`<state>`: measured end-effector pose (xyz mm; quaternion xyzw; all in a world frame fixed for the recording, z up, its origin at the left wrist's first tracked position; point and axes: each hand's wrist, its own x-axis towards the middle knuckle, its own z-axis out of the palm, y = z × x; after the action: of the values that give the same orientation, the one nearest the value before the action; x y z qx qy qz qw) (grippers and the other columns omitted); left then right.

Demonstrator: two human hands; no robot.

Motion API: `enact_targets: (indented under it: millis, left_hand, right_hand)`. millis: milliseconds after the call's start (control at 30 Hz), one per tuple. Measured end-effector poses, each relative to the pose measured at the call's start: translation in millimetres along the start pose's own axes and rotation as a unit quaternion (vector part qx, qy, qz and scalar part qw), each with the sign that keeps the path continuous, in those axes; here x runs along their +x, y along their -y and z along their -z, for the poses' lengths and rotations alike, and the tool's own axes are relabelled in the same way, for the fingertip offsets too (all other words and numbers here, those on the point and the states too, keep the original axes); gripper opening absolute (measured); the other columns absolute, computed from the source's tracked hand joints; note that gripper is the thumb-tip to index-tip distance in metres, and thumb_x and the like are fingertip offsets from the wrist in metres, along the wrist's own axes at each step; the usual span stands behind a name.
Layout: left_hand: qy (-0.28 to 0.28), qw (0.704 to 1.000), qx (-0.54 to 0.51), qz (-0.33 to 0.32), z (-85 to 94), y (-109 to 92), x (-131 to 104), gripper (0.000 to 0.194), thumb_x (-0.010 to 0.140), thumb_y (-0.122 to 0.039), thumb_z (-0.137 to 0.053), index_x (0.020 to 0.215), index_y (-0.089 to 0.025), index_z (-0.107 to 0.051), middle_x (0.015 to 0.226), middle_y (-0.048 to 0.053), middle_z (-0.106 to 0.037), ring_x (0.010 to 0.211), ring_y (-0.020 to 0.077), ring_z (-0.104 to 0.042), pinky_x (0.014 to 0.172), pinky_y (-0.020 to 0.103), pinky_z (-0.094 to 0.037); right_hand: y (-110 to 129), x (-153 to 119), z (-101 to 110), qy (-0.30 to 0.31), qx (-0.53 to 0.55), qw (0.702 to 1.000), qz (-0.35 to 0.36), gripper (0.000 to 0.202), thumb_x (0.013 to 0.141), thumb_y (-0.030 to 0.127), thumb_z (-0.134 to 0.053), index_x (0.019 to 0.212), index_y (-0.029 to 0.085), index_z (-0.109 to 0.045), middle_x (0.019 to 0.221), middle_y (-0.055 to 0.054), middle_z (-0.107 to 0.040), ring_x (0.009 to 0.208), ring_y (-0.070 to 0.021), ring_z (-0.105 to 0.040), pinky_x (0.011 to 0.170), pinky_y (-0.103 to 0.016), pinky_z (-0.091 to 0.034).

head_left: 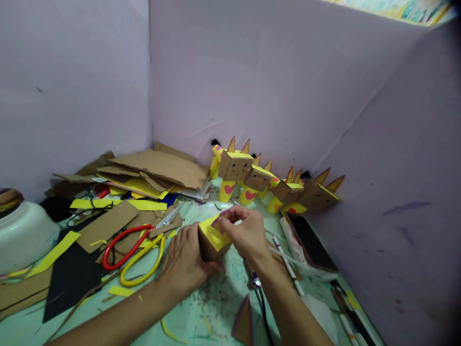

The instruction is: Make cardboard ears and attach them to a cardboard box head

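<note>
The small cardboard box (207,250) sits near the middle of the green-covered table (194,315), between the two hands, its yellow top (211,234) facing up. The left hand (185,254) clasps it, fingers close together along the left side and thumb reaching across the near side. The right hand (248,228) pinches a purple-edged piece (220,218) between thumb and fingertips, right at the yellow top (whether the piece is fixed to it, I cannot tell).

Toward the table's left edge lie a pair of scissors (168,220) with one red and one yellow handle loop, a black sheet (74,281), and, farther out, a rounded white pot (27,238). Flat cardboard pieces (162,166) are heaped toward the far left corner. Yellow-and-cardboard figures (236,166) with pointed spikes and spotted or heart-marked parts stand in a row along the far edge, reaching to the far right corner. Beside the right edge lies a dark phone-like slab (313,240), with a white pen (288,264) to its left. Toward the near edge rests a purple-edged triangle (244,321), beside a black cord (264,312)
</note>
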<state>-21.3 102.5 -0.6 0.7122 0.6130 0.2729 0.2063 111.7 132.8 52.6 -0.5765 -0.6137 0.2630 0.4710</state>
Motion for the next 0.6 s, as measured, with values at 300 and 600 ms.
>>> enact_targets:
  millis: [300, 600]
  left_hand:
    - [0.033, 0.998, 0.052, -0.034, 0.2, 0.8, -13.2, 0.092, 0.070, -0.046, -0.062, 0.141, -0.007, -0.020, 0.116, 0.019, -0.058, 0.108, 0.0359, -0.051, 0.091, 0.049, -0.037]
    - [0.083, 0.983, -0.100, -0.127, 3.9, 29.7, 2.0, 0.094, 0.066, -0.030, -0.065, 0.144, -0.013, -0.014, 0.138, 0.019, -0.042, 0.123, 0.0329, -0.042, 0.103, 0.048, -0.033]
  right_hand:
    - [-5.6, 2.6, 24.4, -0.026, 0.168, 0.983, -0.067, 0.005, 0.057, 0.022, -0.064, 0.059, 0.017, -0.066, 0.057, -0.001, -0.067, 0.057, -0.0166, -0.059, 0.058, -0.028, -0.045]
    - [-19.3, -8.8, 44.2, -0.020, 0.341, 0.927, -0.152, 0.007, 0.052, 0.024, -0.068, 0.055, 0.019, -0.064, 0.053, 0.001, -0.064, 0.047, -0.0114, -0.051, 0.050, -0.025, -0.044]
